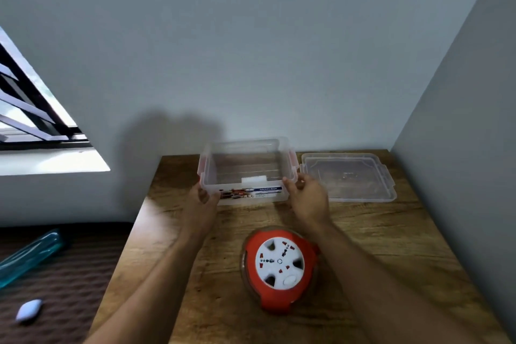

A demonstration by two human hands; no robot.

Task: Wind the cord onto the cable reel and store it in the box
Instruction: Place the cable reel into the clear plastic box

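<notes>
A clear plastic box (247,148) with red clips stands open and empty at the far side of the wooden table (391,246). My left hand (201,204) grips its near left corner and my right hand (307,198) grips its near right corner. The orange and white cable reel (279,265) lies flat on the table between my forearms, nearer to me than the box. No loose cord shows around the reel.
The box's clear lid (349,176) lies flat to the right of the box. Walls close in behind and on the right. Left of the table, a teal bottle (28,257) and a small white object (29,311) lie on a brown surface.
</notes>
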